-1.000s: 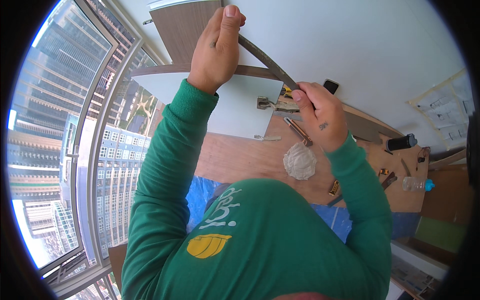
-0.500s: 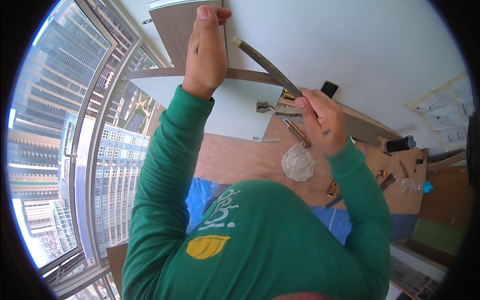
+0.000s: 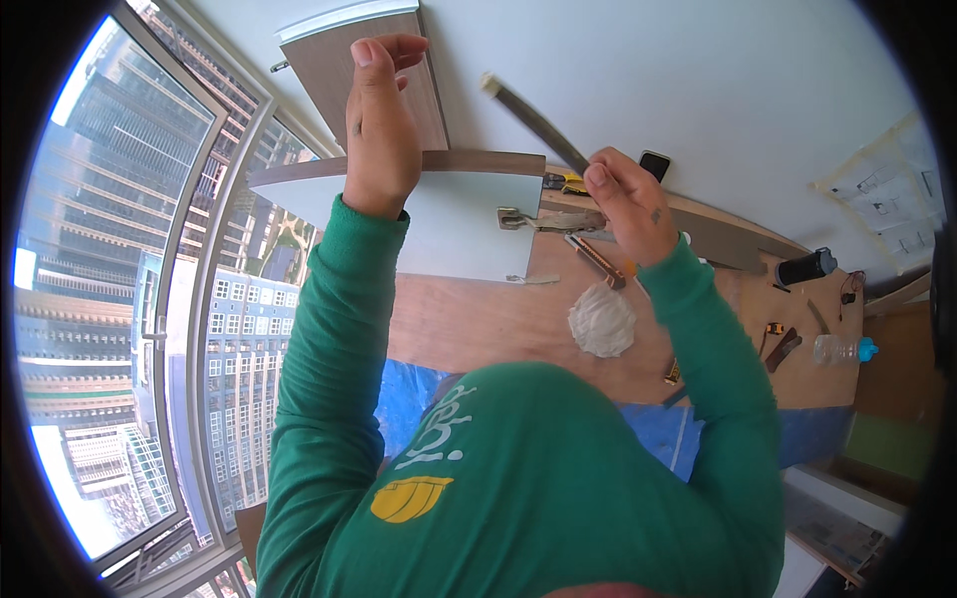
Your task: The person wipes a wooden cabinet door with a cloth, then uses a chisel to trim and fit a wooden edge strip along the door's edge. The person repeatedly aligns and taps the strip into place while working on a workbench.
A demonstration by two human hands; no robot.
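Observation:
My left hand (image 3: 384,135) is raised beside a brown wood-grain panel (image 3: 389,90) leaning at the wall. Its thumb points up, the fingers bend to the right, and I see nothing in them. Farther right, my right hand (image 3: 630,204) grips the lower end of a narrow dark stick (image 3: 538,125) with a pale tip. That stick slants up and left, its tip in the air between my hands. Below my hands lies a white board (image 3: 464,234) with a brown edge. A metal hinge (image 3: 513,218) sits at the board's right end.
On the wooden table are an orange-black utility knife (image 3: 596,261), a crumpled white cloth (image 3: 601,321), a phone (image 3: 654,164), a black bottle (image 3: 805,267) and a clear bottle (image 3: 832,349) with a blue cap. Tall windows (image 3: 184,299) stand at left. Blue sheeting (image 3: 407,394) lies along the near edge.
My left hand has shifted left and slightly down in the picture. The stick has swung and looks shorter, still in my right hand. The whole view has shifted a little.

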